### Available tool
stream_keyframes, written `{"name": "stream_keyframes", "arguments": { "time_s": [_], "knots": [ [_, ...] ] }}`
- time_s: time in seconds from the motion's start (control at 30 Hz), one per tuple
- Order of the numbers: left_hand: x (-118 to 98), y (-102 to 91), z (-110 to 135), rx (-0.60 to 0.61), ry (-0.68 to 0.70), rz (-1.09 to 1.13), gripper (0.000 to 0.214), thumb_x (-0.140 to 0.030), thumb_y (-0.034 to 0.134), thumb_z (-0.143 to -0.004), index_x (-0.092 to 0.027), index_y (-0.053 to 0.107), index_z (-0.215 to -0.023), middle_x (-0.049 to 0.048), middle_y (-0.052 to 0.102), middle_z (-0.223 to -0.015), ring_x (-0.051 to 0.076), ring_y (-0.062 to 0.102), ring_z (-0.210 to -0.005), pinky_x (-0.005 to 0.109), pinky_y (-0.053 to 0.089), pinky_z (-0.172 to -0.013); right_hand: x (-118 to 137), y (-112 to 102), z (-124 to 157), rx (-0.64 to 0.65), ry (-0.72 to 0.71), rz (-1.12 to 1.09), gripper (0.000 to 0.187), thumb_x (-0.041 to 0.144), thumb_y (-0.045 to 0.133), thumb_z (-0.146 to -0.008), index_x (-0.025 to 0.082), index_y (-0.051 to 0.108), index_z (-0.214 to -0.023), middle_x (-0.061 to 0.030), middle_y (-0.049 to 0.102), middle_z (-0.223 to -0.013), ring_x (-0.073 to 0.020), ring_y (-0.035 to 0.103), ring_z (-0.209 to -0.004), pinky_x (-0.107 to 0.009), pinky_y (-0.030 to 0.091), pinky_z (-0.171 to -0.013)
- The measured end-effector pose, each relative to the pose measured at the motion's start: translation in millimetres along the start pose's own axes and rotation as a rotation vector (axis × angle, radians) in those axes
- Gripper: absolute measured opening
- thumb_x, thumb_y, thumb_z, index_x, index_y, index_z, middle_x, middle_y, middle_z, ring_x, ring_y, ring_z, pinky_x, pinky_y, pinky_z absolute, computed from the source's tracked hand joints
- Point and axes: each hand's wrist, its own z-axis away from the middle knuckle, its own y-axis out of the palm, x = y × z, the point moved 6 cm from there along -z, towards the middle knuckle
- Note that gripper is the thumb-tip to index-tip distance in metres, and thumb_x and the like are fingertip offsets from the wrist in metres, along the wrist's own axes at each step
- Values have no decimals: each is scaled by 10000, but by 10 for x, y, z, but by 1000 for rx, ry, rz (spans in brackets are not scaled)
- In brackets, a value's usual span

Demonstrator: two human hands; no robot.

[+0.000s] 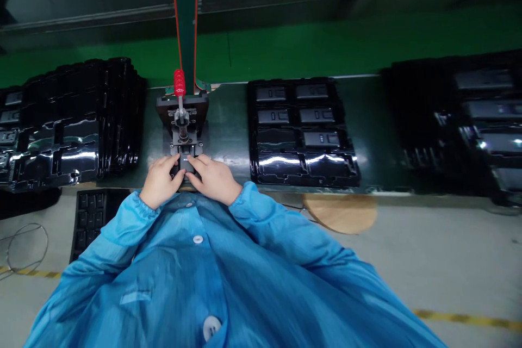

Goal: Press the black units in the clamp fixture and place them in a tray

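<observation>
A small dark grey rectangular part [186, 163] with tiny pale lettering lies at the front of a clamp fixture [183, 125]. My left hand [160, 180] holds its left side, the thumb and fingertips closed on it. From the right, my right hand [217, 180] grips the same part, its thumb near the front edge and its index fingertip on top. The red-handled toggle clamp [179, 82] stands just behind the part, with its handle upright. The part's underside and outer edges are hidden by my fingers and the fixture.
Right of the fixture, a black tray [281, 166] carries several grey rectangular parts. Stacked black trays [77, 119] stand at the left, and more trays with parts [485, 114] at the far right. A round wooden stool top [340, 212] sits below the bench's front edge.
</observation>
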Motion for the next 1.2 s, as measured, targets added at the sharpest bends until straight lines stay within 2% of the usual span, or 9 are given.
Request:
{"name": "stream_keyframes", "arguments": {
  "time_s": [0.13, 0.27, 0.33, 0.53, 0.6, 0.7, 0.87, 1.07, 1.2],
  "knots": [
    [81, 80, 68, -9, 65, -35, 519, -417, 583, -1056, -234, 586, -1542, 151, 714, -1327, 317, 668, -1249, 499, 529, -1103, -27, -1, -3, -32, -25, -14, 576, 476, 512, -1110, 158, 541, -1590, -162, 674, -1383, -293, 720, -1157, -393, 597, -979],
    [166, 126, 101, -56, 149, 20, 529, -420, 607, -1050, -228, 596, -1544, 149, 704, -1288, 299, 663, -1198, 489, 526, -1083, -64, -34, 25, -86, -43, -15, 521, 446, 565, -1091, 163, 601, -1527, -160, 669, -1326, -294, 711, -1116, -406, 609, -932],
    [194, 126, 94, -95, 178, 74, 522, -414, 634, -1039, -229, 612, -1527, 139, 706, -1265, 291, 665, -1170, 482, 531, -1066, -70, -157, 51, -181, -71, -65, 448, 403, 604, -1068, 163, 655, -1442, -160, 676, -1274, -289, 705, -1092, -409, 615, -902],
    [214, 111, 44, -157, 155, 196, 475, -378, 723, -986, -234, 671, -1436, 111, 727, -1203, 280, 688, -1120, 464, 558, -1021, 17, -1170, 94, -876, -256, -277, 217, 333, 588, -1055, 205, 697, -1192, -100, 696, -1056, -266, 683, -1003, -459, 603, -905],
    [218, 105, 45, -174, 129, 227, 462, -360, 745, -968, -230, 682, -1407, 106, 732, -1180, 273, 692, -1085, 455, 571, -991, 47, -1461, -51, -981, -251, -273, 241, 386, 553, -1077, 210, 678, -1185, -93, 685, -1065, -275, 672, -1036, -507, 585, -961],
    [231, 111, 58, -192, 98, 265, 440, -347, 763, -949, -222, 693, -1365, 98, 734, -1130, 261, 688, -1024, 430, 589, -918, 46, -1666, -462, -911, -205, -295, 355, 511, 523, -1099, 217, 631, -1267, -92, 687, -1137, -285, 661, -1126, -538, 551, -1050],
    [273, 143, 82, -216, 88, 291, 407, -346, 746, -955, -219, 698, -1339, 104, 731, -1153, 257, 688, -1028, 422, 591, -908, 31, -1602, -1023, -625, -219, -575, 432, 597, 507, -1102, 217, 594, -1288, -37, 699, -1000, -225, 688, -994, -439, 585, -975],
    [299, 134, 100, -188, 102, 399, 391, -276, 723, -952, -214, 706, -1337, 109, 712, -1220, 231, 687, -1025, 418, 595, -938, 423, -1870, -875, -614, -302, -964, 465, 668, 588, -1051, 232, 598, -1212, 9, 626, -905, -148, 664, -830, -312, 577, -809],
    [219, -72, 219, -226, 45, 411, 331, -269, 724, -953, -204, 721, -1277, 115, 714, -1220, 232, 697, -1032, 441, 602, -977, 810, -1995, -635, -564, -336, -1086, 477, 675, 571, -1058, 211, 611, -956, 26, 544, -774, -107, 544, -669, -251, 499, -648]
  ]
}}
